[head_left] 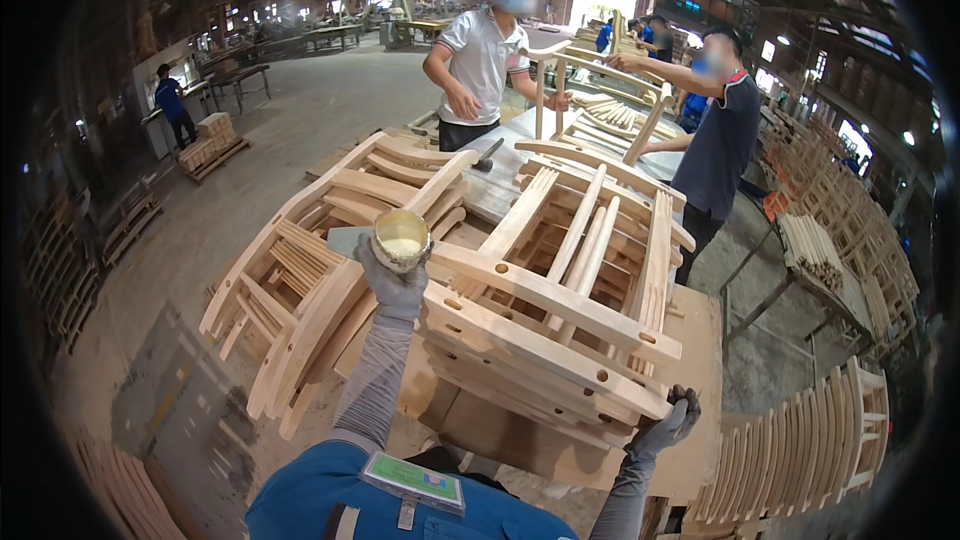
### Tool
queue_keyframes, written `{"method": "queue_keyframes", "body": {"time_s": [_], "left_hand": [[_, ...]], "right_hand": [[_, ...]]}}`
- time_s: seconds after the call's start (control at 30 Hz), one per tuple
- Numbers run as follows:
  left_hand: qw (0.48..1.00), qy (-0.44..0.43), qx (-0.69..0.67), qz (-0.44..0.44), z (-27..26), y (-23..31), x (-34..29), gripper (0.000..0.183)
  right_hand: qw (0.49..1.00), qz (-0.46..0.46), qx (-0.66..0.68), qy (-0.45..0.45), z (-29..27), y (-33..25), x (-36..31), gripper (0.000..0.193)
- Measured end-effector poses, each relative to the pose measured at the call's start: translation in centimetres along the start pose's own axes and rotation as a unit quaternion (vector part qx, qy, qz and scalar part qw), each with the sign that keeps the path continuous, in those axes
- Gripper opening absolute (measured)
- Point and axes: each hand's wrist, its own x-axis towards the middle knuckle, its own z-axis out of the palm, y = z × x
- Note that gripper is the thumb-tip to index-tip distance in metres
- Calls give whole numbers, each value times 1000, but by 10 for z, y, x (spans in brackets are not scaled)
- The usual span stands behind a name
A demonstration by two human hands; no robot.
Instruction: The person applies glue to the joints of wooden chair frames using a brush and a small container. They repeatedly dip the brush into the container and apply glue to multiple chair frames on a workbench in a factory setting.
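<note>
My left hand (397, 290), in a grey glove, is closed around a round cup (403, 240) with pale yellowish stuff inside and crusted on its outer wall. In front of me lies a stack of pale wooden frames (540, 355) with round and oval holes in their rails. Several loose wooden rods (582, 260) rest across the top of it. At the stack's near right corner, my gloved right hand (668, 427) has its dark-tipped fingers curled on a rail's end. Part of that grip is hidden.
More curved wooden frames (345, 205) are piled to the left. Across the table, a person in a white shirt (483, 65) and a person in a dark shirt (722, 130) handle a wooden chair frame (600, 75). Curved slats (790, 450) stand at the lower right. A hammer-like tool (489, 155) lies on the table.
</note>
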Motion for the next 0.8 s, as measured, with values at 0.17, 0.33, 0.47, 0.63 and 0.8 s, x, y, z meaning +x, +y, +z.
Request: {"method": "queue_keyframes", "body": {"time_s": [0.17, 0.33, 0.47, 0.63, 0.8], "left_hand": [[998, 7, 27, 54, -17, -1, 7, 53], [755, 80, 505, 411, -45, -10, 13, 56], [830, 71, 422, 359, -60, -8, 19, 57], [993, 10, -49, 110, -4, -12, -4, 52], [987, 66, -8, 148, -17, -3, 2, 57]], "right_hand": [[1000, 6, 6, 1, 4, -2, -1, 30], [1000, -2, -4, 20, 12, -9, -7, 31], [1000, -4, 13, 25, 12, -5, -4, 32], [999, -18, -22, 33, -1, -3, 1, 36], [1000, -14, 7, 1, 11, 2, -6, 32]]}}
